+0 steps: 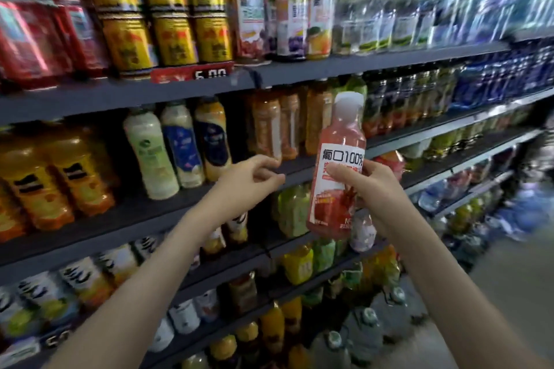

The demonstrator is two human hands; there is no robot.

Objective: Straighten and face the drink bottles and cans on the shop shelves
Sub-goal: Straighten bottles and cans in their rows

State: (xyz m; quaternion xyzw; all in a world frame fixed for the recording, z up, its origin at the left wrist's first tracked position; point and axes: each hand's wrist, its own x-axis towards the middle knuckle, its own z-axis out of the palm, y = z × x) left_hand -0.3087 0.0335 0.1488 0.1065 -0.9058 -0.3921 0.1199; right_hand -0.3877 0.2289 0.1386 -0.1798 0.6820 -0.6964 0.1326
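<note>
Currently the pink-red clear plastic juice bottle [329,207] is held off the shelves, in the air in front of the dark grey metal shelving [329,69], right of centre in the scene. It stands nearly upright with its top leaning slightly to the right. A white cap [349,102] closes the neck, and the shoulder below it shows pink liquid through the plastic. A white label [341,156] wraps the body. Its upper band carries black characters and "100%", and its lower part is red with a fruit graphic. The printed side faces the camera.

The right hand [377,189] grips the bottle from the right at mid-height, thumb laid across the label front and fingers curled behind it.

The left hand [251,180] holds nothing. Its fingers are loosely curled, with the tips of thumb and forefinger near each other. It is extended toward the front edge of the middle shelf [296,172], just below a row of amber-orange plastic bottles [266,126]. Contact with them cannot be determined.

On the same shelf, to the left, stand pale green and blue-labelled bottles [150,153]. On the upper shelf, far left, yellow cans [174,9] are stacked two high above a red price strip [192,73]. The far right of the shelving is blurred.
</note>
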